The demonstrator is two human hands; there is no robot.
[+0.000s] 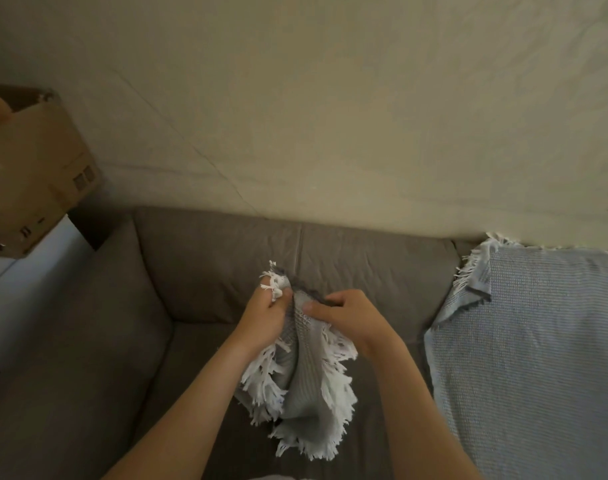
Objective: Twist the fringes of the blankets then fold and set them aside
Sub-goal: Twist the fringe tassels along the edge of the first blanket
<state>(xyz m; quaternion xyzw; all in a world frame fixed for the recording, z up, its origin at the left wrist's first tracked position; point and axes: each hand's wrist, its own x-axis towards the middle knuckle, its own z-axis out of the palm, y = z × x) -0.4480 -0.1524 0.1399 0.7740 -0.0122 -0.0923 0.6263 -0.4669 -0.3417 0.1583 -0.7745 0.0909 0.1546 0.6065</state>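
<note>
Nearest the camera, two bare forearms reach forward over the seat of a grey sofa (87, 358). Between them hangs a small grey blanket (300, 386), bunched and held up off the cushion, with white fringe (264, 382) spilling down both of its edges.

The left hand (266, 318) is clamped on the blanket's upper corner, thumb and fingers pinched around a small tuft of white strands that sticks up just past the knuckles. The right hand (347, 315) is closed on the woven edge just beside it, thumb pressing the cloth flat.

This looks like the twisting step: one tuft is singled out while the other hand steadies the hem. Most of the fringe below hangs loose and untwisted, so folding seems a long way off. The next move likely calls for rolling the pinched strands between the fingertips while the right hand keeps the hem taut, then shifting along to the neighbouring tuft.

To the right, a pale blue blanket (524, 358) lies spread over the sofa seat and backrest, its own white fringe showing at the far corner. It is well apart from the hands.

Beyond the backrest rises a plain cream wall (330, 116). At far left a cardboard box (49, 174) sits on a white surface beside the sofa arm.
</note>
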